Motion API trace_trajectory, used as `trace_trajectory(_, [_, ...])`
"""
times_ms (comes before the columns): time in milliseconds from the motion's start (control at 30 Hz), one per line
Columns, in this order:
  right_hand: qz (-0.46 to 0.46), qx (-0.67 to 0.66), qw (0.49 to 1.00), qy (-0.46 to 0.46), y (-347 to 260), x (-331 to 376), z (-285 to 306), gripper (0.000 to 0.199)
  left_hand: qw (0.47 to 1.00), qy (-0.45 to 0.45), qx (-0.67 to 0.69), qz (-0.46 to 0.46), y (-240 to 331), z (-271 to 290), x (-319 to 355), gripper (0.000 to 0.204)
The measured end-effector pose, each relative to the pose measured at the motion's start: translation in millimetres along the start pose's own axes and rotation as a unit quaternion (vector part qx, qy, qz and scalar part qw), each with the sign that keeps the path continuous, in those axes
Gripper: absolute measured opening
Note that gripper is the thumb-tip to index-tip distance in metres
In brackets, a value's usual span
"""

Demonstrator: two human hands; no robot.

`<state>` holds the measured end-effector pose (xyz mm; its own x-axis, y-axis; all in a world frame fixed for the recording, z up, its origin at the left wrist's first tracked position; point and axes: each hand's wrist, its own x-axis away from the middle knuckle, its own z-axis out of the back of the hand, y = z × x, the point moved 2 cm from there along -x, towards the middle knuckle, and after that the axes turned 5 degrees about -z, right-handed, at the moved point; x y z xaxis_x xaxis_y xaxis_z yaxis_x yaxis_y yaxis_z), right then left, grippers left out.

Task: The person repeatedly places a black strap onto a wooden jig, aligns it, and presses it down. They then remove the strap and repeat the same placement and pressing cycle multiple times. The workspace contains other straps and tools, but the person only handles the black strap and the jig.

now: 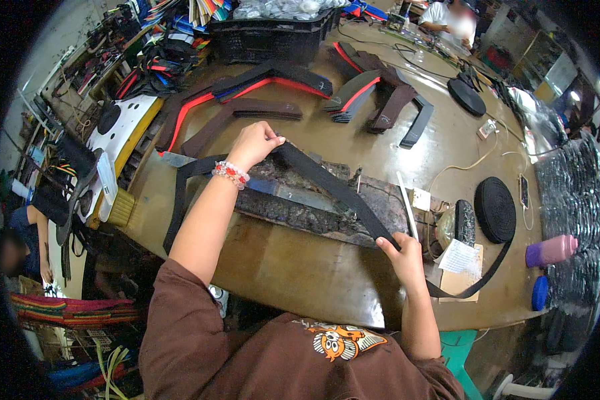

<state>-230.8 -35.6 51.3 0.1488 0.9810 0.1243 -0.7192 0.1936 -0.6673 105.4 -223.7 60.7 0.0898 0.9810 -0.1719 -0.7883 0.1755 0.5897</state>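
I face a broad, glossy brown worktable point(300, 279) whose surface catches white glare. Past its far end, to my right, is a person in a white shirt point(439, 16). A small, bright white light point(575, 96) shines at far right; a pale grey wall point(55, 35) rises at far left.

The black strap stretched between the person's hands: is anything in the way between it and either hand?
Nothing visible is. The left hand pinches the black strap directly, and the right hand grips it farther along. The worn dark board lies beneath the stretch, not between hand and strap.
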Motion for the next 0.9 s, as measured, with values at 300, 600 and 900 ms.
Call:
trace_trajectory(300, [0.024,-0.032,0.999,0.032,11.1,8.3,1.3,0.031,0.998,0.027,-0.059,-0.010,8.3,5.1,3.3,0.033])
trace_trajectory(600, [0.013,-0.228,0.973,0.037,-2.6,24.4,34.2,0.022,0.911,0.368,-0.142,0.119,-85.1,101.3,120.5,0.031])
trace_trajectory(900, [0.212,-0.053,0.975,-0.030,-136.3,-31.6,10.5,0.026,0.821,0.192,-0.087,-0.530,98.1,25.2,85.0,0.013])
